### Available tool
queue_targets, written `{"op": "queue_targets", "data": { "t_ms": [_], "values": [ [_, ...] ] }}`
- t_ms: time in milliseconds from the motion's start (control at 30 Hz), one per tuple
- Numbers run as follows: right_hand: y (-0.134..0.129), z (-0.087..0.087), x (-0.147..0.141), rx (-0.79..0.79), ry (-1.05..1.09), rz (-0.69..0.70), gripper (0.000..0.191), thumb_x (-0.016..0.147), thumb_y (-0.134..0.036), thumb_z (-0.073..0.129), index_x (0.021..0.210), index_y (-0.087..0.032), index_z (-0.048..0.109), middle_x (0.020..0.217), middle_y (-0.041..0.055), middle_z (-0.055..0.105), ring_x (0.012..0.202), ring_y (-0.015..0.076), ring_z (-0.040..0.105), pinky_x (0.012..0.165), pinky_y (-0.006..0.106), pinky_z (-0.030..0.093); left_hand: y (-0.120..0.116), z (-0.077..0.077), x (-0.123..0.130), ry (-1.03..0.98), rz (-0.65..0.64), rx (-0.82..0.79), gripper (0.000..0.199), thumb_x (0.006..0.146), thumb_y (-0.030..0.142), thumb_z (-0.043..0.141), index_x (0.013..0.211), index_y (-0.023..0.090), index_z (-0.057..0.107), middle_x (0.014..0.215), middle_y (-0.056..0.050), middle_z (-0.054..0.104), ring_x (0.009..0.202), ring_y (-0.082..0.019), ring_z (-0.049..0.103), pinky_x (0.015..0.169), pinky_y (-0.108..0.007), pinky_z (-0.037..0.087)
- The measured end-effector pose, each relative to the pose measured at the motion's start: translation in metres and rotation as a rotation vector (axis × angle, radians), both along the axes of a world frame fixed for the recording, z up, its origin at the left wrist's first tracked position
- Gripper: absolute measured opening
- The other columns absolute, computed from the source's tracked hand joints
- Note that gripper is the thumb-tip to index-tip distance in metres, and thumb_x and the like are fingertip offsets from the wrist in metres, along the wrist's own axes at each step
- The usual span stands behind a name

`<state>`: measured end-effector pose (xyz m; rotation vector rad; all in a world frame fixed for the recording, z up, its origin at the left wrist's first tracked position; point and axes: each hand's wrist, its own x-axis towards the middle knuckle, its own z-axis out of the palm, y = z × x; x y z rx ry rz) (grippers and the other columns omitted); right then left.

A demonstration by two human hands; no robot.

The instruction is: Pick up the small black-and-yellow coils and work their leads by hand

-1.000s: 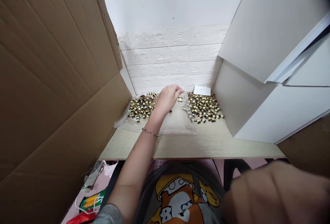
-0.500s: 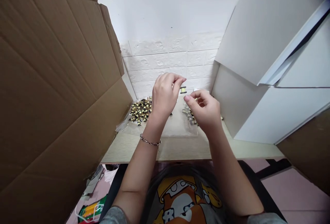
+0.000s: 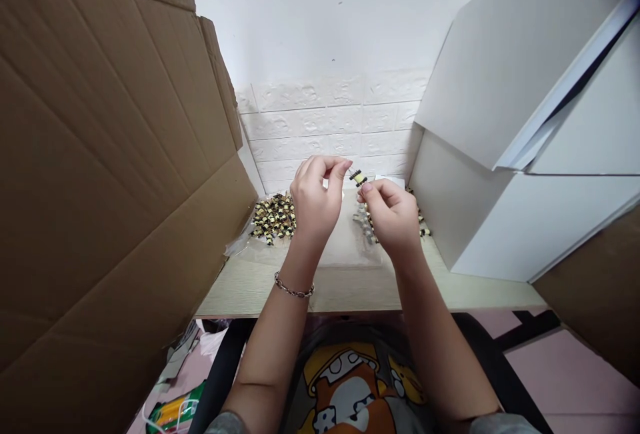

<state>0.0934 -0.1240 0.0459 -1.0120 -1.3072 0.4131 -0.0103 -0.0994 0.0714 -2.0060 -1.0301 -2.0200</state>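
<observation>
A small yellow-and-black component (image 3: 359, 178) with thin wire leads is held up between my two hands. My left hand (image 3: 319, 195) pinches its leads at the upper left, thumb against forefinger. At the component's lower right, my right hand (image 3: 391, 213) grips its black end between thumb and forefinger. A pile of similar components (image 3: 274, 217) lies on clear plastic left of my left hand. More of them (image 3: 424, 230) lie on the right, partly hidden behind my right hand.
The pale table (image 3: 357, 291) ends in front of my body. A large cardboard sheet (image 3: 100, 154) stands on the left and white boxes (image 3: 480, 201) on the right. Behind is a white brick-patterned wall (image 3: 313, 121). A plastic sheet (image 3: 345, 247) lies mid-table.
The component has tilted, and my right hand has moved slightly left and now grips its lower end. My left hand has come down a little.
</observation>
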Motion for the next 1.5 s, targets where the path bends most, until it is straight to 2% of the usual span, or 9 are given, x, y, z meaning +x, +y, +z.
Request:
{"op": "queue_targets", "data": {
  "t_ms": [167,367,533,600,700,800,867,1067,1500],
  "values": [
    [0.002,0.003,0.006,0.020,-0.051,-0.015,0.021,0.075,-0.032,0.047,0.061,-0.018,0.051,0.054,-0.0034,0.044,0.050,0.0066,0.038,0.049,0.021,0.030,-0.003,-0.004,-0.001,-0.099,-0.025,-0.050,0.019,0.077,0.033,0.051,0.067,0.018,0.056,0.065,0.001,0.057,0.065,-0.009,0.050,0.058,-0.021,0.036],
    [0.001,0.013,0.013,0.043,-0.213,0.074,0.019,0.076,-0.028,0.045,0.059,-0.018,0.048,0.054,-0.0039,0.043,0.051,0.0063,0.037,0.048,0.020,0.029,-0.004,-0.012,-0.007,-0.243,-0.079,-0.109,0.019,0.074,0.036,0.054,0.068,0.018,0.058,0.066,0.001,0.056,0.060,-0.008,0.048,0.055,-0.021,0.036],
    [0.000,0.019,0.013,0.080,-0.312,0.059,0.014,0.074,-0.023,0.046,0.062,-0.018,0.049,0.054,-0.0047,0.043,0.050,0.0058,0.036,0.048,0.020,0.028,-0.008,-0.014,-0.020,-0.359,-0.073,-0.020,0.018,0.075,0.035,0.052,0.075,0.019,0.058,0.067,0.001,0.055,0.062,-0.008,0.049,0.058,-0.021,0.038],
    [0.001,0.020,0.013,0.091,-0.334,0.067,0.013,0.074,-0.022,0.045,0.062,-0.018,0.050,0.055,-0.0048,0.045,0.052,0.0059,0.037,0.049,0.020,0.029,-0.012,-0.013,-0.025,-0.296,-0.067,0.021,0.023,0.073,0.036,0.054,0.091,0.022,0.057,0.078,0.000,0.057,0.071,-0.009,0.051,0.061,-0.021,0.040],
    [0.002,0.021,0.014,0.089,-0.374,0.100,0.015,0.074,-0.022,0.045,0.061,-0.018,0.049,0.057,-0.0048,0.047,0.053,0.0063,0.038,0.051,0.021,0.029,-0.018,-0.009,-0.031,0.002,-0.004,0.039,0.049,0.064,0.038,0.063,0.109,0.026,0.049,0.101,-0.004,0.055,0.088,-0.015,0.050,0.068,-0.024,0.041],
    [0.003,0.021,0.014,0.091,-0.391,0.131,0.016,0.075,-0.023,0.044,0.061,-0.018,0.049,0.057,-0.0045,0.047,0.053,0.0065,0.038,0.051,0.021,0.029,-0.019,-0.007,-0.031,0.305,0.079,0.050,0.046,0.064,0.038,0.063,0.108,0.026,0.051,0.108,-0.005,0.053,0.100,-0.019,0.046,0.082,-0.030,0.039],
    [0.003,0.021,0.014,0.099,-0.397,0.142,0.017,0.076,-0.024,0.044,0.061,-0.018,0.048,0.057,-0.0042,0.047,0.053,0.0066,0.037,0.051,0.021,0.029,-0.016,-0.008,-0.029,0.409,0.088,0.071,0.040,0.068,0.036,0.060,0.106,0.025,0.053,0.106,-0.005,0.055,0.100,-0.019,0.046,0.087,-0.033,0.036],
    [0.002,0.020,0.015,0.104,-0.403,0.152,0.018,0.077,-0.024,0.042,0.062,-0.018,0.050,0.058,-0.0038,0.047,0.055,0.0072,0.040,0.053,0.021,0.030,-0.006,-0.015,-0.024,0.416,0.054,0.131,0.021,0.074,0.029,0.055,0.093,0.021,0.059,0.093,-0.004,0.060,0.090,-0.015,0.051,0.082,-0.030,0.039],
    [0.001,0.014,0.019,0.120,-0.368,0.090,0.011,0.076,-0.024,0.046,0.071,-0.019,0.054,0.062,-0.0032,0.053,0.056,0.0074,0.044,0.055,0.021,0.034,-0.007,-0.017,-0.027,0.365,0.121,0.167,0.016,0.073,0.029,0.056,0.086,0.020,0.060,0.081,-0.003,0.062,0.079,-0.014,0.052,0.075,-0.028,0.040]
  ]
}}
